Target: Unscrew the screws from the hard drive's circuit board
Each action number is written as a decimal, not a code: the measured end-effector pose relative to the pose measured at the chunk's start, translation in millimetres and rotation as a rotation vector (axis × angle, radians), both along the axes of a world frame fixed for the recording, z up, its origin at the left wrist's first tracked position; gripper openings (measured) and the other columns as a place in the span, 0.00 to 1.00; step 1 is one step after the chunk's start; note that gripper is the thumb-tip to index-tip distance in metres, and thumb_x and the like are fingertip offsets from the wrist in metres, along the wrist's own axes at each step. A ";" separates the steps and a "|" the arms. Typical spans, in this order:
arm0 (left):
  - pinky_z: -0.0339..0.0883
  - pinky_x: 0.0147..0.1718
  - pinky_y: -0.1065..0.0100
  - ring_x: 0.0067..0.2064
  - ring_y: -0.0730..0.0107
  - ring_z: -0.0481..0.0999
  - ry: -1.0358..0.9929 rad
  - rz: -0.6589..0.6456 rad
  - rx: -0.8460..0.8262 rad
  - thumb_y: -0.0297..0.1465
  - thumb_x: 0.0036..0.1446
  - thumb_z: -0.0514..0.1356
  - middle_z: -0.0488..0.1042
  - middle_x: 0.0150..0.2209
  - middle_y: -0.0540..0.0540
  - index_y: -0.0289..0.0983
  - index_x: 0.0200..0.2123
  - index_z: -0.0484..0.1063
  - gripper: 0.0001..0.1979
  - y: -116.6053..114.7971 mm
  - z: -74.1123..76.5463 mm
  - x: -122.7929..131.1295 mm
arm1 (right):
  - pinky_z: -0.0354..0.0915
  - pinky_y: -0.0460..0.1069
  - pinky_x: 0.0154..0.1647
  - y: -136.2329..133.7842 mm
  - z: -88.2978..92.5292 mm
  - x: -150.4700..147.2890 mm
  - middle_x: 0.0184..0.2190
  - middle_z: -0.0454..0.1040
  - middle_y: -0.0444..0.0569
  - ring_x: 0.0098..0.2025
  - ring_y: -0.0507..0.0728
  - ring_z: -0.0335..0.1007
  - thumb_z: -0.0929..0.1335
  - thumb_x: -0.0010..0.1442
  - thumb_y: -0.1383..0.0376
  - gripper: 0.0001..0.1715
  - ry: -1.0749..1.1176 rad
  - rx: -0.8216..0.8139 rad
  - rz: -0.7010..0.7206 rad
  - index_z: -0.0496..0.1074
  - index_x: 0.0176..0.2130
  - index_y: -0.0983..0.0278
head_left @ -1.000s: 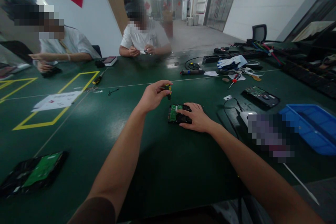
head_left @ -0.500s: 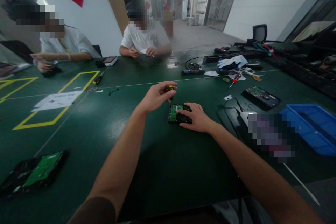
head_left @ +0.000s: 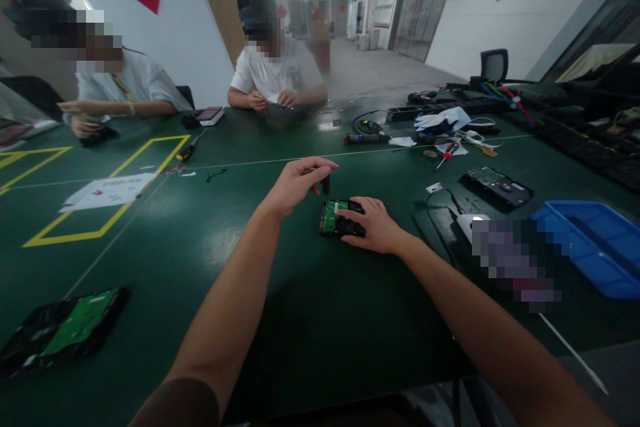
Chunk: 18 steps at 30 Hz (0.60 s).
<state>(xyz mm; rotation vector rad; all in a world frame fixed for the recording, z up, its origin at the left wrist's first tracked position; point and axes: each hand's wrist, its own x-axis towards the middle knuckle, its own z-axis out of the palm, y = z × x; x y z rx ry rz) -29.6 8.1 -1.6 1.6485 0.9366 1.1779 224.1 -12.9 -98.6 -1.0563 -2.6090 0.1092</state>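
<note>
The person's left hand [head_left: 306, 181] is curled around a short, dark-handled screwdriver [head_left: 326, 185], gripping it upright above the far left corner of a black hard drive with a green circuit board [head_left: 330, 217]. Whether the screwdriver's tip touches the drive is too small to tell. The hard drive lies flat on the dark green bench [head_left: 350, 313], in front of the person, circuit board facing up. The right hand [head_left: 373, 223] grips it from the right side, thumb along the near edge and fingers spread over the top and far edge, covering much of that end.

A second black hard drive with a broad green board [head_left: 80, 323] lies at the near left of the bench. A third, black and rectangular [head_left: 497, 187], rests to the right, just beyond a shallow blue plastic tray [head_left: 600, 247]. Further back on the right are a slim screwdriver with a red handle [head_left: 450, 149], a pair of white-and-blue gloves [head_left: 443, 120] and a dark cylindrical tool [head_left: 367, 138]. To the left, a white sheet of paper [head_left: 107, 192] lies partly over a yellow tape outline [head_left: 63, 241], with a black-and-yellow screwdriver [head_left: 186, 149] near its far corner. Two people in pale shirts [head_left: 280, 73] sit across the bench, both handling small items.
</note>
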 end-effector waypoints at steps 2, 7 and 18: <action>0.67 0.26 0.72 0.38 0.68 0.77 -0.064 -0.014 -0.082 0.36 0.61 0.63 0.79 0.42 0.43 0.40 0.44 0.81 0.11 -0.4 -0.3 3.4 | 0.50 0.70 0.66 0.1 -0.2 -0.2 0.65 0.60 0.57 0.67 0.72 0.55 0.71 0.63 0.43 0.38 -0.005 0.003 -0.003 0.66 0.67 0.49; 0.70 0.29 0.69 0.42 0.63 0.80 -0.212 -0.055 -0.221 0.34 0.61 0.59 0.80 0.41 0.42 0.39 0.42 0.72 0.08 -1.2 -3.3 13.7 | 0.49 0.71 0.67 0.0 -0.1 -1.0 0.66 0.60 0.57 0.68 0.73 0.53 0.70 0.63 0.43 0.38 -0.015 -0.001 -0.005 0.66 0.67 0.49; 0.66 0.25 0.69 0.40 0.64 0.76 -0.120 0.014 -0.164 0.33 0.60 0.58 0.78 0.41 0.40 0.38 0.37 0.79 0.10 4.2 -3.1 4.1 | 0.50 0.70 0.66 -0.5 0.4 -0.2 0.66 0.60 0.56 0.67 0.73 0.54 0.70 0.63 0.43 0.38 -0.014 -0.007 -0.009 0.67 0.67 0.49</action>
